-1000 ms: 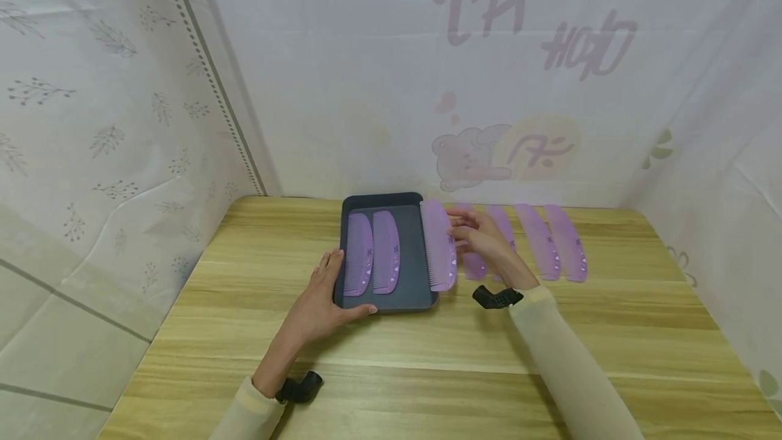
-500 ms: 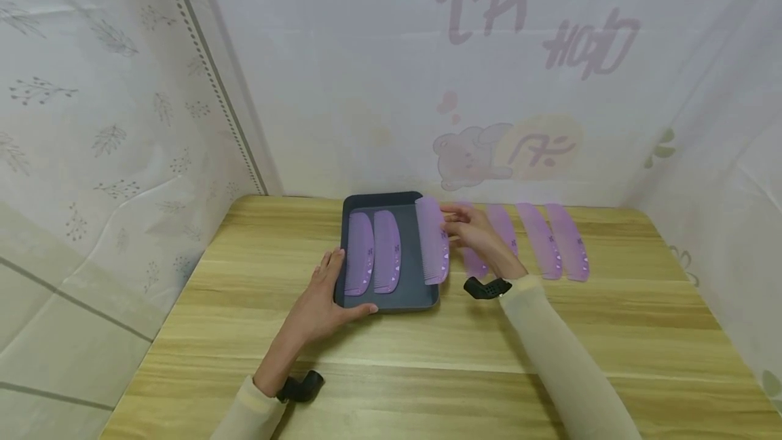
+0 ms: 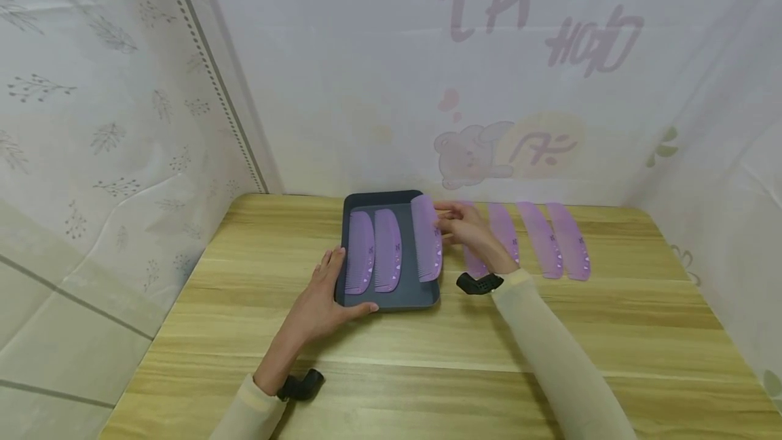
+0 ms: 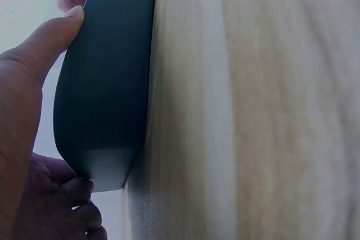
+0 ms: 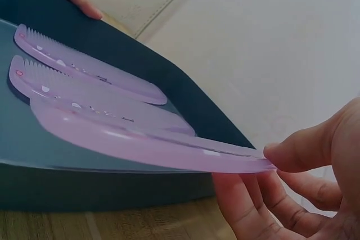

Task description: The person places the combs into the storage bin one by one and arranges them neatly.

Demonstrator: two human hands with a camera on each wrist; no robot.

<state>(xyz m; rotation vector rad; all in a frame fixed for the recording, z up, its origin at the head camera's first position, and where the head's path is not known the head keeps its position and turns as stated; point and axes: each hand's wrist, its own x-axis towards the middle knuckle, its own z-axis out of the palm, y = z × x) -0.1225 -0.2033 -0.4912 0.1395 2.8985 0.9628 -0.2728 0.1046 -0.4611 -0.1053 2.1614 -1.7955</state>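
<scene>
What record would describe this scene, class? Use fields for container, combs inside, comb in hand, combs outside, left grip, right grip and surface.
Container: dark tray
Combs inside: two purple combs, side by side
Comb in hand: one purple comb, at the tray's right side
Combs outside: four purple combs, right of the tray, two partly hidden
Left grip: left hand holds the tray's near left corner
Right grip: right hand pinches a comb
Surface: wooden table
</scene>
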